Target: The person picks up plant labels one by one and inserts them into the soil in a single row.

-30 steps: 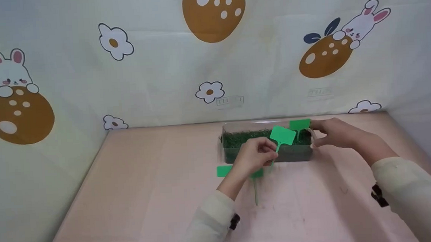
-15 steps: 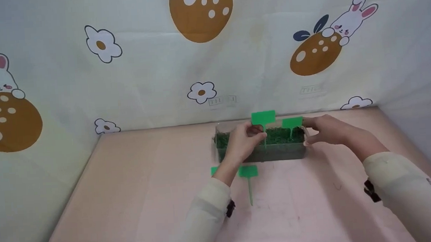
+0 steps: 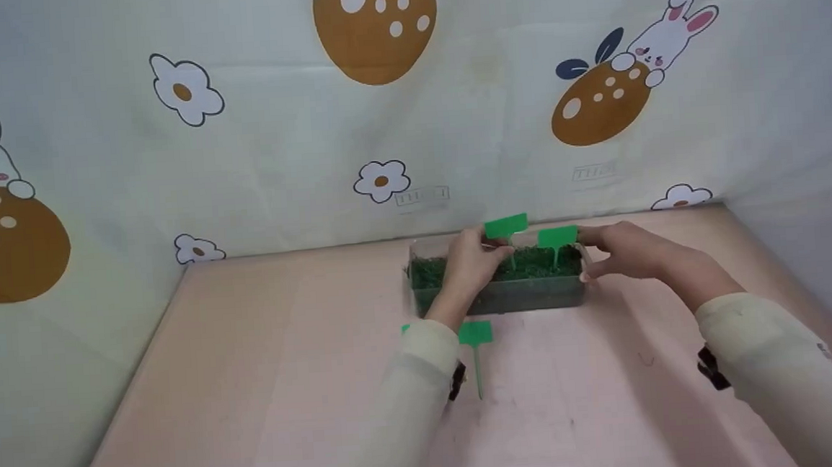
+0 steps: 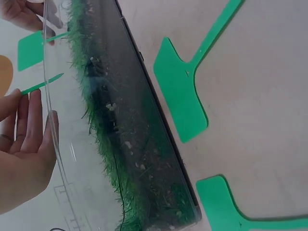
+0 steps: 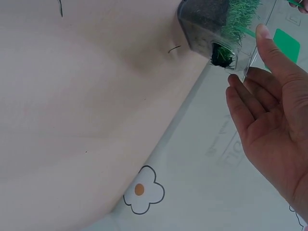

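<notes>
My left hand pinches the stem of a green T-shaped plant label above a clear box of grass and dark soil. In the left wrist view, that label's pointed stem reaches inside the box wall, its tip apart from the grass. A second green label stands in the grass near the right end. My right hand holds the box's right end, thumb and fingers at the clear wall.
Two more green labels lie on the table before the box: one label nearer its middle, another label further left, mostly hidden by my sleeve in the head view. A patterned cloth wall rises behind the table.
My left hand has carried its label back and left over the box, turning it upright, then slightly lower. The right hand stays at the box's end. The head view has shifted slightly.
</notes>
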Available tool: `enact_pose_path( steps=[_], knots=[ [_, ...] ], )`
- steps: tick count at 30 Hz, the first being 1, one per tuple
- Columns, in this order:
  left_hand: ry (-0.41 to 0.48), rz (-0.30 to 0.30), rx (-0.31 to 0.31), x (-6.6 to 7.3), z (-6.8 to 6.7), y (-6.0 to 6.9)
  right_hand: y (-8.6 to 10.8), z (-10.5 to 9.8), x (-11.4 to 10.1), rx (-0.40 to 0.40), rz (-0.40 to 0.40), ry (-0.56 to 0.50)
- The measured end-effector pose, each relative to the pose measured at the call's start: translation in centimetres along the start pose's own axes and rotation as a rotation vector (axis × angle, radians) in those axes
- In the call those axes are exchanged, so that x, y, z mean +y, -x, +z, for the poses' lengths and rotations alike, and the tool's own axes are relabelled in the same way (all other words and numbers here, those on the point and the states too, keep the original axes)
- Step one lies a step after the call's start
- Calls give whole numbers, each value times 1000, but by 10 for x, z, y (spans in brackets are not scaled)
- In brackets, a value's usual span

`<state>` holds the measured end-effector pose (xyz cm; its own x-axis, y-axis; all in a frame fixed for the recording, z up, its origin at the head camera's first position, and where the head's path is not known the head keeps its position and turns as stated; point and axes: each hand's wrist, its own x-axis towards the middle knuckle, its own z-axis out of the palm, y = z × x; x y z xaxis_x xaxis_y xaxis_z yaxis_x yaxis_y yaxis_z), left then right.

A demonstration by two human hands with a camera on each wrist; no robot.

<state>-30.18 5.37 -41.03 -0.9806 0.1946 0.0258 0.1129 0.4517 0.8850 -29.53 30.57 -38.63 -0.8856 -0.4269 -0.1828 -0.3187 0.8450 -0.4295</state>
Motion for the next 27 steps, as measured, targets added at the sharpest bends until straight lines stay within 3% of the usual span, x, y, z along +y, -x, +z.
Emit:
enact_pose_path(
  steps=[4,10,20,27],
  knots=[
    [-46,-8,-27,-1,5,-6,0,0,-1,-1,9,-1],
    [-113,-41,-7,-2,9,-11,-1,-1,-2,-9,34,-21],
    [-180,-63,-29,-8,15,-14,0,2,0,-12,24,-26],
    [-229,-118,-17,-6,20,-17,0,0,0,2,13,-16]
  ],
)
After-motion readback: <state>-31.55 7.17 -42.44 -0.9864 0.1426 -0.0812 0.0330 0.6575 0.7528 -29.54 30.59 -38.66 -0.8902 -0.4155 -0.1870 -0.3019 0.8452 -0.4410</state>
